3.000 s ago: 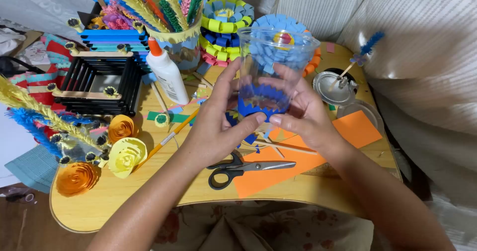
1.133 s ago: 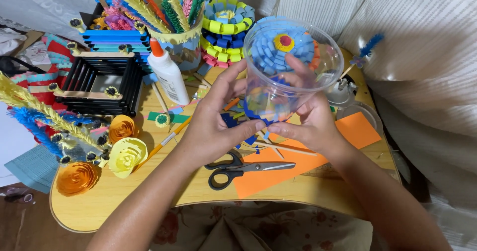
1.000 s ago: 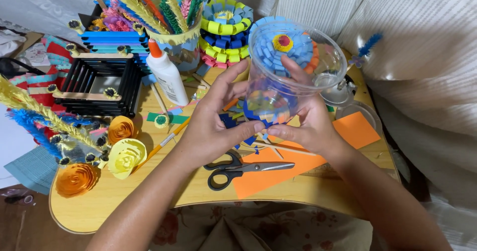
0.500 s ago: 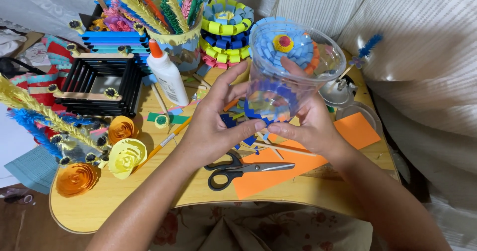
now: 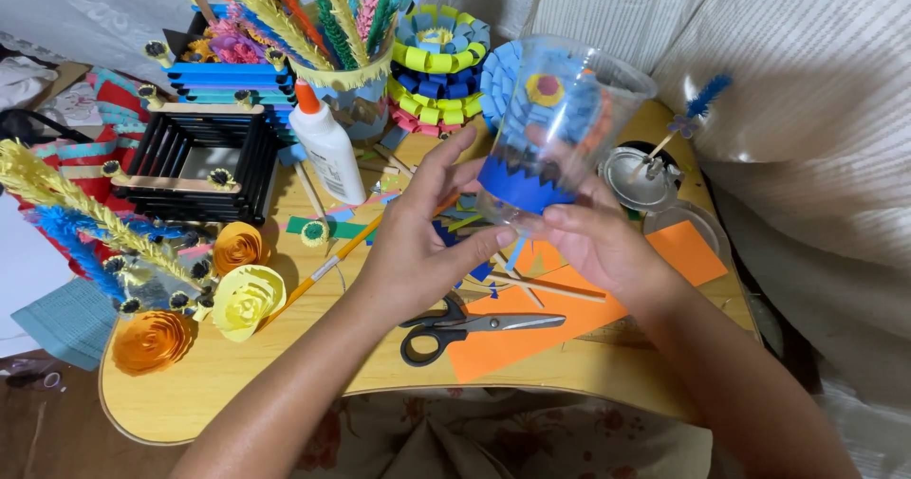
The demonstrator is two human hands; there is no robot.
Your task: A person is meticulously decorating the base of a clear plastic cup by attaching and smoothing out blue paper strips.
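Both my hands hold a clear plastic cup [image 5: 560, 128] tilted above a small wooden table [image 5: 285, 384], its open mouth toward the upper right. A dark blue zigzag paper strip [image 5: 517, 187] wraps the cup near its base. My left hand [image 5: 418, 242] grips the base from the left, thumb on the bottom edge. My right hand [image 5: 593, 242] supports the cup from below and right. Black-handled scissors [image 5: 455, 327] lie on orange paper [image 5: 531, 332] just under my hands.
A white glue bottle [image 5: 325, 147] stands at centre left beside a black stick box [image 5: 195, 161]. Paper roses [image 5: 242, 299] lie at the left. A cup of paper leaves [image 5: 342, 71], a looped paper basket [image 5: 432, 66] and a metal lid [image 5: 638, 177] stand behind.
The cup has been turned and tilted in my hands, its mouth swinging toward the upper right. Both hands stay on it over the same spot.
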